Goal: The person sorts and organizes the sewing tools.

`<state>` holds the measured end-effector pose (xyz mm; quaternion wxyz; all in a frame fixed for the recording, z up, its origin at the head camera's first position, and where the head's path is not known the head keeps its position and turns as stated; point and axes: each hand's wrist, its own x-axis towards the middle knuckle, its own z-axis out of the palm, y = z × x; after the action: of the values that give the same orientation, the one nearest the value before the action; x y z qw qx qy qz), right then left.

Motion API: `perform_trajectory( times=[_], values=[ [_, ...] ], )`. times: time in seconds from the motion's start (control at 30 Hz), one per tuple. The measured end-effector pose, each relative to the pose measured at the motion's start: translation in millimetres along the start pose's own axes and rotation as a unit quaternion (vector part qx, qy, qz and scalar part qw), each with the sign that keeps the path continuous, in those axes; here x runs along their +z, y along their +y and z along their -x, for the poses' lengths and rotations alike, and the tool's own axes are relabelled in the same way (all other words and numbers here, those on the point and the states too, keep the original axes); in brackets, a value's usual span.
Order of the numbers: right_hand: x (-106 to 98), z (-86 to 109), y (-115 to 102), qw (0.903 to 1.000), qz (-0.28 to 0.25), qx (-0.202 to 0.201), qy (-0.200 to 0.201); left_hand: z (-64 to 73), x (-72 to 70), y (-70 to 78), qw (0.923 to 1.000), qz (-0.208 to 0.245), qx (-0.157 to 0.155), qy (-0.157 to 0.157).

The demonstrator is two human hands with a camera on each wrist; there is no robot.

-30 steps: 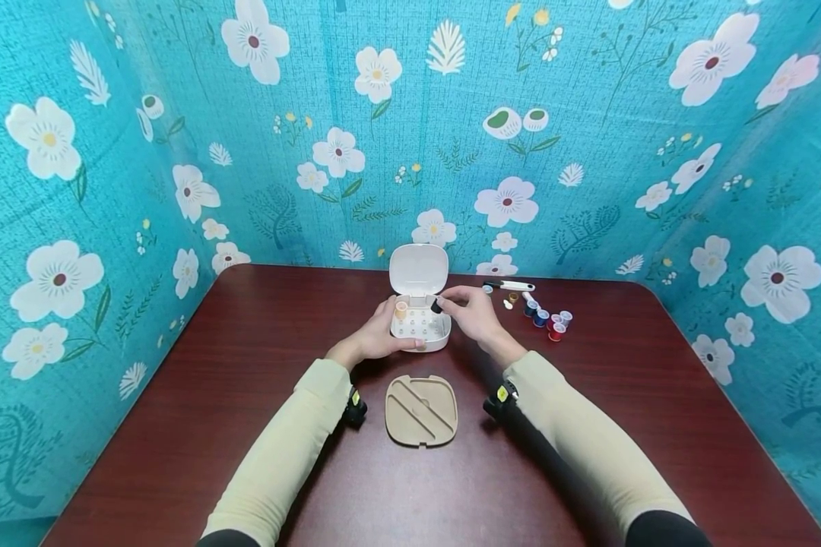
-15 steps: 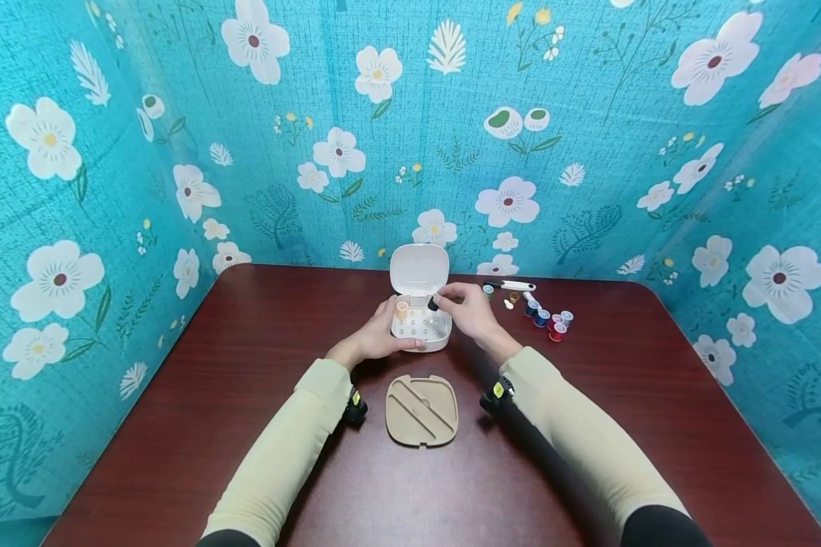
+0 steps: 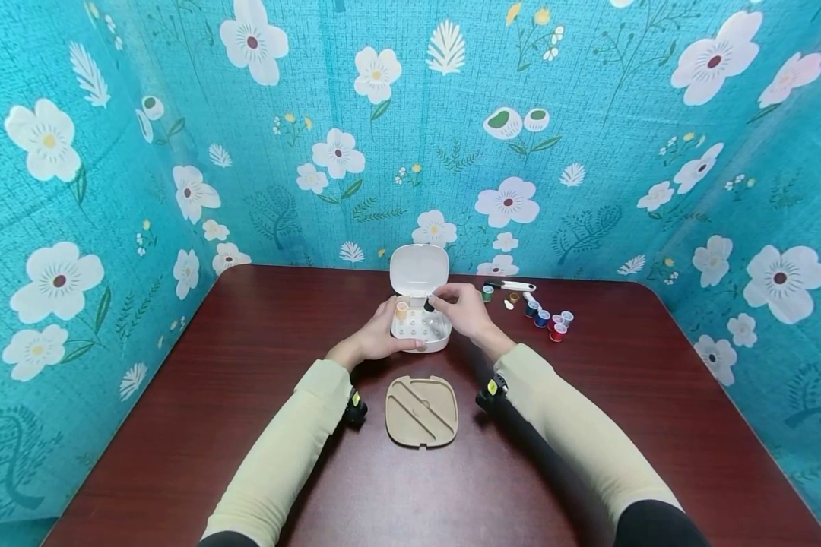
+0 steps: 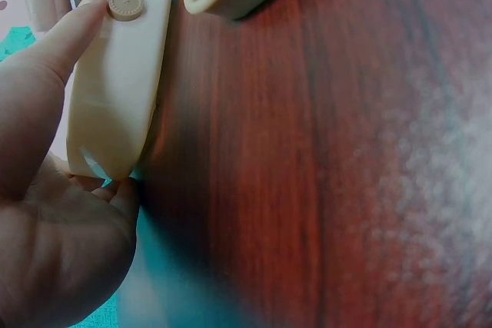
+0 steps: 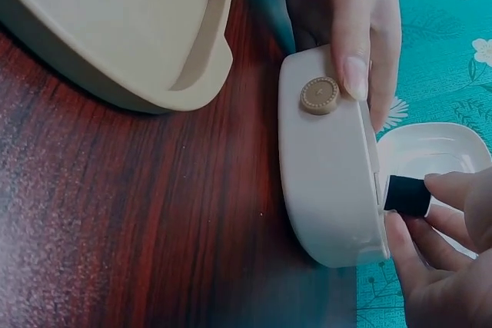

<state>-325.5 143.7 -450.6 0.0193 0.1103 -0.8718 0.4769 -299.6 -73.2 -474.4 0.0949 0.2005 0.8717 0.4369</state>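
Note:
A small white sewing box (image 3: 432,344) stands with its lid (image 3: 420,267) raised, rows of small pegs showing on its floor. My left hand (image 3: 376,336) grips its left side, the thumb along the front by a round tan button clasp (image 5: 320,95). Between thumb and fingers my right hand (image 3: 467,310) pinches a black thread spool (image 5: 407,195), held right at the box's rim in the right wrist view and over the back pegs in the head view. A peach thread spool (image 3: 401,310) stands in the box's back left corner.
Nearer on the table lies a beige tray (image 3: 421,411) with diagonal ridges. Right of the box are a green spool (image 3: 487,292), a black-and-white tool (image 3: 511,286), and several blue, red and pale spools (image 3: 559,332). A floral curtain (image 3: 410,152) hangs behind the table.
My right hand has shifted slightly left with the black spool, further over the box's back pegs. The green spool shows more fully now. My left hand has stayed on the box.

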Motion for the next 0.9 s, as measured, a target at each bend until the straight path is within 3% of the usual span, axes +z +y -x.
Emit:
perform_trajectory(
  times=[0.6, 0.9],
  values=[
    [9.3, -7.0, -4.4, 0.9988, 0.044, -0.018, -0.009, 0.0, 0.4, -0.3, 1.0, -0.002, 0.006, -0.003],
    [12.2, -10.5, -7.3, 0.9974, 0.067, -0.019, -0.021, 0.6, 0.3, -0.6, 1.0, -0.006, -0.006, -0.004]
  ],
)
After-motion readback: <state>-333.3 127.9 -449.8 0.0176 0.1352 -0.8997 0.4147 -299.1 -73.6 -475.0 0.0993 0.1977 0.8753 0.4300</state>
